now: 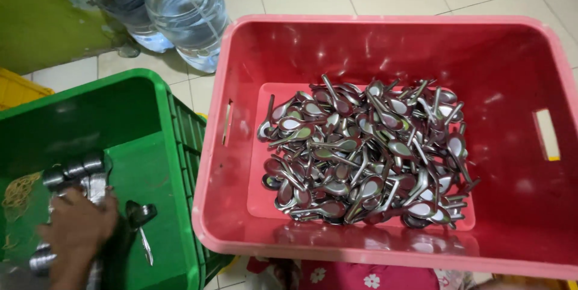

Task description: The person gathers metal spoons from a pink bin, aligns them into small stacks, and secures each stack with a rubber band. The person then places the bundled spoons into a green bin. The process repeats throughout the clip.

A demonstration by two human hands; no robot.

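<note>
The left hand (77, 233) lay knuckles up inside the green crate (161, 115), fingers curled down over stacked metal spoons (75, 172) bundled in rows; whether it actually gripped them could not be told. A loose spoon (141, 221) lay just to its right on the crate floor. Farther right stood the pink crate (241, 49), holding a heap of soup spoons (367, 154). Beyond the hand, water bottles (186, 10) stood on the tiled floor. The right hand was out of view.
</note>
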